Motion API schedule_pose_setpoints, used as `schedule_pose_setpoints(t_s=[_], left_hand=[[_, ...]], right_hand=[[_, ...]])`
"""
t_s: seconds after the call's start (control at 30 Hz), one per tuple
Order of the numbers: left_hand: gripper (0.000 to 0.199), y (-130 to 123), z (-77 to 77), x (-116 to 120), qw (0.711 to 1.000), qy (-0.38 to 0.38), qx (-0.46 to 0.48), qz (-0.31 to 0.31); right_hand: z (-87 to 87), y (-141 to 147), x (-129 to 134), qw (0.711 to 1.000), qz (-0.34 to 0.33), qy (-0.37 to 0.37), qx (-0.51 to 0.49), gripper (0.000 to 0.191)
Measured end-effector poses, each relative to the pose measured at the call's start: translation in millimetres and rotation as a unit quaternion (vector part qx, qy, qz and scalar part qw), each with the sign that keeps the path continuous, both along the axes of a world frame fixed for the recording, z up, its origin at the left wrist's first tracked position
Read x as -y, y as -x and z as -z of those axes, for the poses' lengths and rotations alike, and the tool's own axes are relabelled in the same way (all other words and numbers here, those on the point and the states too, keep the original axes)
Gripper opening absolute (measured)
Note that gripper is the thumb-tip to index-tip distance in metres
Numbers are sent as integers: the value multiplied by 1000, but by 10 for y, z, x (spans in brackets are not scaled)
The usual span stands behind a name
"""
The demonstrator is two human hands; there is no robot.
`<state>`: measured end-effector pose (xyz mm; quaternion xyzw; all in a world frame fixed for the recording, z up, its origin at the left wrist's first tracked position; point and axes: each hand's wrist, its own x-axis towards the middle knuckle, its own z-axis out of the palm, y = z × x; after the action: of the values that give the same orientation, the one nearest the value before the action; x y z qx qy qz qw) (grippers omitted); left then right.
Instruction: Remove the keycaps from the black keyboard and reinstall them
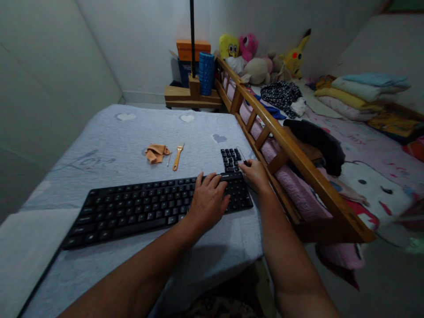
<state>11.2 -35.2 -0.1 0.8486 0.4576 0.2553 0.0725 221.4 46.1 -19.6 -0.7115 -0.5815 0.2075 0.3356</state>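
Note:
A black keyboard (pixel 139 206) lies at a slant across the cloth-covered table. On its right end, the number pad (pixel 237 193) shows small dark stubs where keycaps are off. My left hand (pixel 209 198) rests on the keyboard just left of that pad, fingers spread and holding nothing. Beyond the keyboard's right end, my right hand (pixel 254 174) is closed on a keycap puller (pixel 242 155) with thin wire prongs and a dark handle. Loose black keycaps (pixel 230 159) lie grouped in rows just left of the puller, past the keyboard's back edge.
Behind the keyboard lie a crumpled orange cloth (pixel 157 153), a cotton swab (pixel 169 159) and a yellow-handled brush (pixel 178 157). A wooden bed rail (pixel 281 119) runs close along the table's right side. Folded bedding (pixel 367 90) and plush toys are on the bed.

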Motion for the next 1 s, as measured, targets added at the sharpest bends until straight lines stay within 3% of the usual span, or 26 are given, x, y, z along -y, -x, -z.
schedule_pose_setpoints(t_s=[0.2, 0.27, 0.37, 0.5, 0.73, 1.0], left_hand=[[49, -14, -9, 6, 1000, 6, -13, -22], [58, -17, -1, 12, 999, 13, -23, -23], [69, -17, 12, 23, 998, 30, -43, -22], [82, -7, 27, 29, 997, 43, -58, -19], [95, 6, 40, 18, 998, 34, -55, -5], [99, 3, 16, 18, 991, 76, -106, -3]], right_hand=[[-153, -105, 151, 979, 72, -68, -176, 32], [-236, -113, 270, 968, 53, -105, -221, 31], [-358, -84, 504, 970, 13, -131, -204, 32], [-432, -10, 830, 970, 4, -76, -232, 27], [-376, 3, 1227, 989, 10, -36, -141, 22], [-387, 59, 1449, 999, 28, -38, -25, 19]])
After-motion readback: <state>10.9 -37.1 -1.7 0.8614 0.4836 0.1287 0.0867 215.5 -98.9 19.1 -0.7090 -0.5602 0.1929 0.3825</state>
